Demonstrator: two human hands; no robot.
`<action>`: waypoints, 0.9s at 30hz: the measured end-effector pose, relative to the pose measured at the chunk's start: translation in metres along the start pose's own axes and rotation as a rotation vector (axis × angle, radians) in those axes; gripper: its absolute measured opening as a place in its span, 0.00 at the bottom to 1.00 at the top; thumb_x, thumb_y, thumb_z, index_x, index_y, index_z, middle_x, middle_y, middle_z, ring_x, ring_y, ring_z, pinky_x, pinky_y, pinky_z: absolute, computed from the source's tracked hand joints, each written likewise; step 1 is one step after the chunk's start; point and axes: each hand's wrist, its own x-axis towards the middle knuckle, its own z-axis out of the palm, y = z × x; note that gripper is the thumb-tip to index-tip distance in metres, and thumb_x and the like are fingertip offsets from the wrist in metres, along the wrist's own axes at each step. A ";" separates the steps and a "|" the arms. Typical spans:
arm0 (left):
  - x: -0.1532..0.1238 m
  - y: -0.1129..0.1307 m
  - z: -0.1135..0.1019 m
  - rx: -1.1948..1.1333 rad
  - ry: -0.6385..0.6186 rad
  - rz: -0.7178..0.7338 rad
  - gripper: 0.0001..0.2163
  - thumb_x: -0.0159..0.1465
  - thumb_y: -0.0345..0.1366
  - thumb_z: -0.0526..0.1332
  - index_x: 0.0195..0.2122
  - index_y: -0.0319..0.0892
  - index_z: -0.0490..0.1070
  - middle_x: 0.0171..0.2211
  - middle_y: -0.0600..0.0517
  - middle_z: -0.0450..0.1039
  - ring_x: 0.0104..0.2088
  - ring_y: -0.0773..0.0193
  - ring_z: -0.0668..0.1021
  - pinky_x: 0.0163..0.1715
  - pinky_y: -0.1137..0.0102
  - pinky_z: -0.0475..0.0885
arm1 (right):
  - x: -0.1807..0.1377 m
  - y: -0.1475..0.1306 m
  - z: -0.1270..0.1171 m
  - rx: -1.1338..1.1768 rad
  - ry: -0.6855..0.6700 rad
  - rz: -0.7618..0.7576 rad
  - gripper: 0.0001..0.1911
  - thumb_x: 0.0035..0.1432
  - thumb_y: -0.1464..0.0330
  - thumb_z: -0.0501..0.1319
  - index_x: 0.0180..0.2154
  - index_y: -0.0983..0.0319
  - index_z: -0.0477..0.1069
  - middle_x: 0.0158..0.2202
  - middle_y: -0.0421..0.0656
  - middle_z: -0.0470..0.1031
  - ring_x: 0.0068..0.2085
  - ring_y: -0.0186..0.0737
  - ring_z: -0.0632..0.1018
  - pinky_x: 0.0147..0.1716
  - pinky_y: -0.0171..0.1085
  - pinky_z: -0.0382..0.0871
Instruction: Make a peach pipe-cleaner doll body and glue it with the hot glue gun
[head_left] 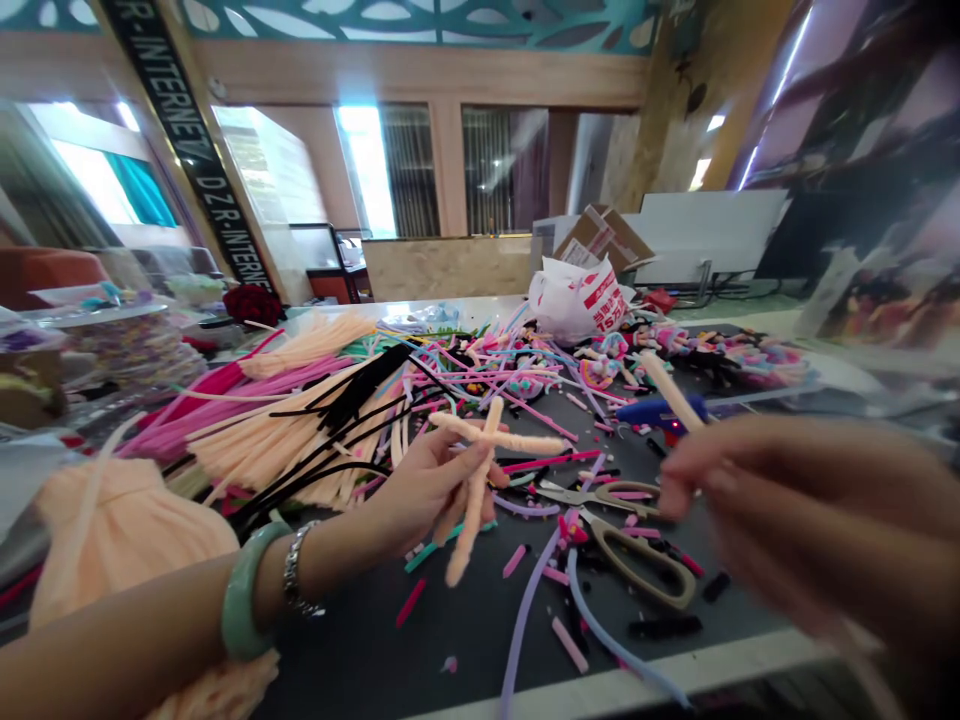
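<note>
The left hand (420,490) is curled nearly shut and holds up a cross of fuzzy peach sticks (480,470) over the dark table (352,670). The right hand (810,510) is blurry, but its fingers seem to pinch another peach stick (670,390). Scissors (641,565) lie below, among cut bits. Just past them is a blue glue gun (660,412). Piles of fuzzy sticks (300,440) lie on the left. Far back are a white bag (577,300) and a cardboard box (604,235).
</note>
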 end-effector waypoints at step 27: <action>-0.003 -0.005 -0.004 0.020 -0.091 -0.072 0.12 0.55 0.41 0.66 0.29 0.35 0.74 0.25 0.52 0.73 0.25 0.72 0.74 0.29 0.75 0.72 | 0.090 -0.040 0.096 0.521 -0.145 -0.118 0.12 0.51 0.58 0.66 0.39 0.51 0.77 0.32 0.36 0.81 0.33 0.36 0.80 0.39 0.38 0.76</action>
